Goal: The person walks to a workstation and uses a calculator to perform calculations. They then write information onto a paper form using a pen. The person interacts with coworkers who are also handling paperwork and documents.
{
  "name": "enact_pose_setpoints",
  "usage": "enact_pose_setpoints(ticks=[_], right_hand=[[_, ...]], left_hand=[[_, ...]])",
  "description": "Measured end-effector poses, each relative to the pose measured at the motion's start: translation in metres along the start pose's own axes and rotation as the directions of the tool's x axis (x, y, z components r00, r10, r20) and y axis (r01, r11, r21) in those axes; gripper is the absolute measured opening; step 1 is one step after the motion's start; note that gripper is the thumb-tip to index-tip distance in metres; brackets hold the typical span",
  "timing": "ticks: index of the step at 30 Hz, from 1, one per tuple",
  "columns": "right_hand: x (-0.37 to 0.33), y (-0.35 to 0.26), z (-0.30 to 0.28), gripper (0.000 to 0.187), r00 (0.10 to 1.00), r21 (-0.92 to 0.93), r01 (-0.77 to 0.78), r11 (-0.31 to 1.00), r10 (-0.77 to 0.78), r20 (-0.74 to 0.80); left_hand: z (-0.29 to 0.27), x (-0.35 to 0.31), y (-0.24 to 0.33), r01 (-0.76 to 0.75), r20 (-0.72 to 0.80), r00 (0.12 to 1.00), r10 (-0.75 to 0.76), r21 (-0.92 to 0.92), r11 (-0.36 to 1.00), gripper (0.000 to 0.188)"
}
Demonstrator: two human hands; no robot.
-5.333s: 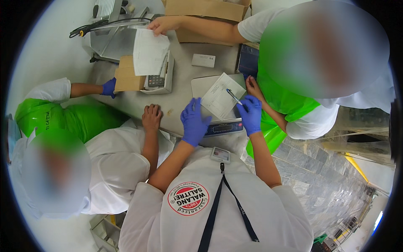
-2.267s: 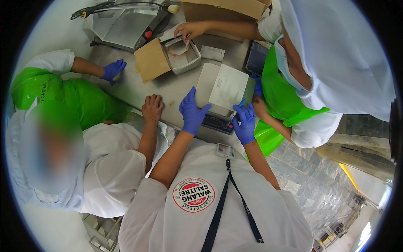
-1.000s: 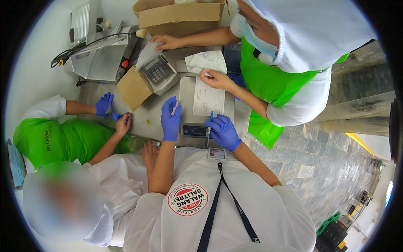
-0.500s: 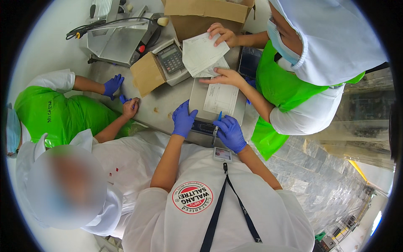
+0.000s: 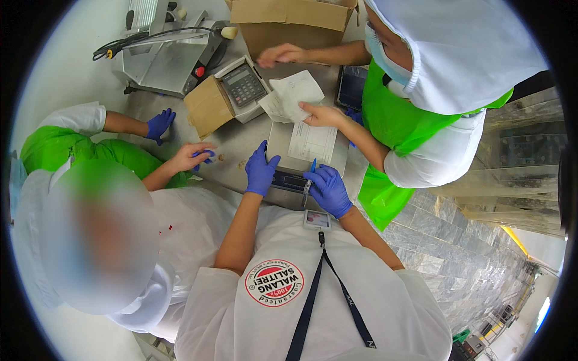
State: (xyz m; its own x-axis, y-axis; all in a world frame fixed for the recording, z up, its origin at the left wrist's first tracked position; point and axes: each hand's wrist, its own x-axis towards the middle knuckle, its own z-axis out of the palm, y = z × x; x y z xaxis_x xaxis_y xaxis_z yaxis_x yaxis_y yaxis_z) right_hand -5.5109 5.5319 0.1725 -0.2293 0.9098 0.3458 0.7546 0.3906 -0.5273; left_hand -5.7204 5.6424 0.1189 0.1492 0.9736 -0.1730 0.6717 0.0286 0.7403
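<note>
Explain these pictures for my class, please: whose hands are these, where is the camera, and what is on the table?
There is no robot here: a person works in blue gloves, seen by a fisheye camera worn on their head, which bends straight edges. The left hand is at the left side of a digital scale; the right hand holds a pen. A printed form lies on the scale. Also on the metal table are a calculator in an opened box and what looks like a slicer. A co-worker's hand holds papers.
</note>
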Motion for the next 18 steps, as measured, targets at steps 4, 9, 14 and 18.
enact_pose_setpoints(ticks=[4, 9, 14, 18], right_hand=[[-0.003, -0.002, 0.0, 0.046, 1.0, 0.002, 0.008, 1.0, -0.008, -0.004], [-0.004, -0.002, 0.003, 0.046, 1.0, -0.006, 0.02, 1.0, -0.02, 0.023], [-0.005, -0.005, 0.003, 0.045, 0.999, -0.002, 0.026, 1.0, -0.026, 0.031], [-0.004, -0.006, 0.0, 0.045, 0.998, 0.002, 0.027, 1.0, -0.027, 0.049]], left_hand=[[-0.002, -0.004, 0.005, -0.003, 0.008, 1.0, 0.003, -0.028, 1.0, 0.065], [0.006, -0.001, -0.013, -0.029, 0.003, 1.0, 0.029, -0.077, 0.997, 0.064], [0.008, -0.002, -0.015, -0.062, -0.02, 0.998, 0.061, -0.094, 0.994, 0.065], [0.011, -0.002, -0.015, -0.072, -0.055, 0.996, 0.068, -0.08, 0.994, 0.069]])
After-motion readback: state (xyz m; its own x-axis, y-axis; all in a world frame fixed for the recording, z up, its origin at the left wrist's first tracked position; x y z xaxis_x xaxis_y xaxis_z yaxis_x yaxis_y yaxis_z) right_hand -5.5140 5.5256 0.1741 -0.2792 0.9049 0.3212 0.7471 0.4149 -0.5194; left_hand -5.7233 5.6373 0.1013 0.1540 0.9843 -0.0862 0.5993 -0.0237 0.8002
